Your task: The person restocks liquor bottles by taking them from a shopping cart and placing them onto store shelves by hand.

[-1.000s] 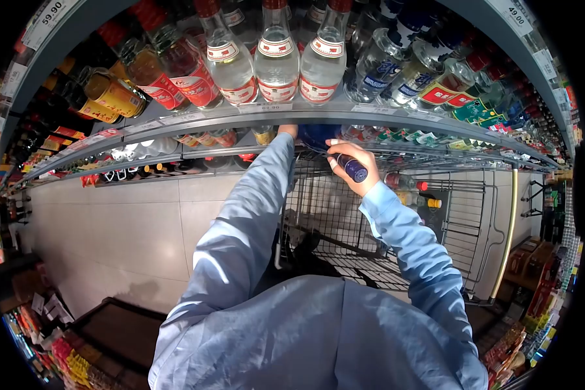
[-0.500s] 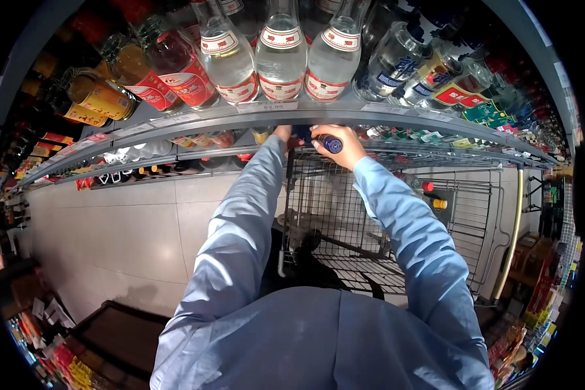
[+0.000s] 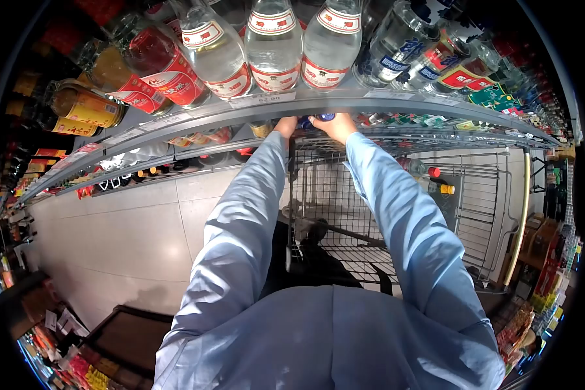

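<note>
My right hand (image 3: 335,127) is closed around a dark blue bottle (image 3: 324,117), whose capped end shows just below the edge of the upper shelf (image 3: 370,103). To its left, my left hand (image 3: 286,126) reaches in under the same edge; its fingers are mostly hidden, and what it touches cannot be made out. Clear bottles with red and white labels (image 3: 274,55) stand upright on the shelf above my hands. A small bottle with a yellowish label (image 3: 260,129) is on the lower shelf beside my left hand.
A wire shopping cart (image 3: 335,195) is below my right arm, with a red-capped bottle (image 3: 418,168) and a yellow-capped bottle (image 3: 441,188) in it. Its handle (image 3: 519,221) is at the right. Blue-labelled bottles (image 3: 396,52) stand at the upper right. A dark low platform (image 3: 127,335) lies lower left.
My right hand has moved forward and left with the blue bottle, in under the shelf edge and closer to my left hand. The view has shifted slightly.
</note>
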